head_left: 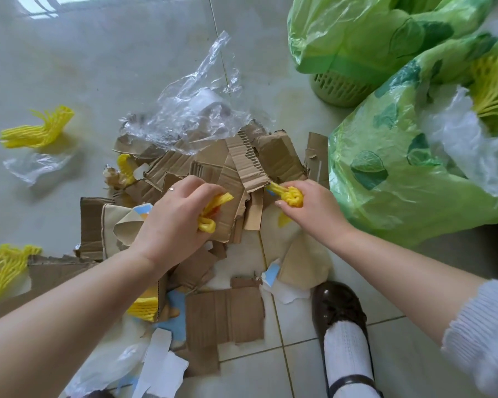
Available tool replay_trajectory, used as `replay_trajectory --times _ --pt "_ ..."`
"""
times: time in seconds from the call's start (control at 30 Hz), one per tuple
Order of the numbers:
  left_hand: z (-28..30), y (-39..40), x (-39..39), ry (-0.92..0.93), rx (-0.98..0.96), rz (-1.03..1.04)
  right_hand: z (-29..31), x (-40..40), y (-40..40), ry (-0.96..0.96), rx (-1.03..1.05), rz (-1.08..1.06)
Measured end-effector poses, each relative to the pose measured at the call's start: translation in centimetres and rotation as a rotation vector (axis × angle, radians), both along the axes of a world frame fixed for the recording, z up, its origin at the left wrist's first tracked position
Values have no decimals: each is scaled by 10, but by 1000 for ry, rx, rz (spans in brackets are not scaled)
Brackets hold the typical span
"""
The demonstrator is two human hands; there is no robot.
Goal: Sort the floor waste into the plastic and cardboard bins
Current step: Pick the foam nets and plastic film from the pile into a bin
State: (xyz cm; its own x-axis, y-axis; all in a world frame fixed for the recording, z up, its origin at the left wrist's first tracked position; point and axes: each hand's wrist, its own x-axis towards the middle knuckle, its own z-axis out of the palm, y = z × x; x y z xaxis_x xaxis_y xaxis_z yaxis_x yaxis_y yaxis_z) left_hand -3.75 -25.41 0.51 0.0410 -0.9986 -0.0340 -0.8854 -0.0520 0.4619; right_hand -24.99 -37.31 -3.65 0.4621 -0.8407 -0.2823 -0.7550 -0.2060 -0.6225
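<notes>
presently, centre of frame: left hand (pixel 174 222), fingers curled round a piece of yellow foam netting (pixel 213 209), held just above the cardboard pile (pixel 227 173). right hand (pixel 308 209), just right of centre, fingers clenched round a second bunched yellow net (pixel 292 196), one tail of it running up-left to the torn cardboard edge.

cardboard pile: torn brown corrugated pieces, spread from centre to lower centre on the pale tiled floor (pixel 98 67); scraps of white and blue paper mixed in at the bottom.

clear plastic sheet (pixel 196 110): crumpled, lying over the upper edge of the pile.

loose yellow nets: one at upper left (pixel 39 129), one at far left edge (pixel 5 267), one small piece left of the pile (pixel 125 166), one lower centre under the left forearm (pixel 144 307).

small clear film (pixel 33 168): left, below the upper-left net.

bins, right side of frame: near bin lined with a green leaf-print bag (pixel 385 173), holding yellow netting and clear plastic; far green basket bin (pixel 342 87) at upper right, also green-bagged, contents not visible.

dark shoe with white sock (pixel 339 317): lower right.
</notes>
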Motion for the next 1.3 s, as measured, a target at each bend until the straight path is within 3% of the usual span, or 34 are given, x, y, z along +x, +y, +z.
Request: replay_trajectory --times 0.2,0.3,0.53,0.63,0.87,1.03,1.1,1.2,1.3 --pt "15 19 2 24 -77 137 23 -13 16 -124 -59 -110" --pt "23 35 8 15 -81 209 37 -13 25 -266 -54 -180" --pt "50 61 13 -12 -101 235 93 -1 38 -738 191 -252" --pt "68 55 4 70 -90 258 121 -5 43 -827 173 -286" --pt "123 -3 -65 94 -154 167 171 -38 33 -762 44 -293" --pt "153 -69 -141 427 -215 140 185 -94 -16 -726 -62 -376" --pt "157 -96 -167 500 -158 50 184 -121 -45 -629 -76 -422" --pt "151 -139 -203 454 -67 -84 172 -154 -82 -500 -136 -429" --pt "133 -178 -232 328 -7 -136 152 -175 -108 -156 -271 -299"
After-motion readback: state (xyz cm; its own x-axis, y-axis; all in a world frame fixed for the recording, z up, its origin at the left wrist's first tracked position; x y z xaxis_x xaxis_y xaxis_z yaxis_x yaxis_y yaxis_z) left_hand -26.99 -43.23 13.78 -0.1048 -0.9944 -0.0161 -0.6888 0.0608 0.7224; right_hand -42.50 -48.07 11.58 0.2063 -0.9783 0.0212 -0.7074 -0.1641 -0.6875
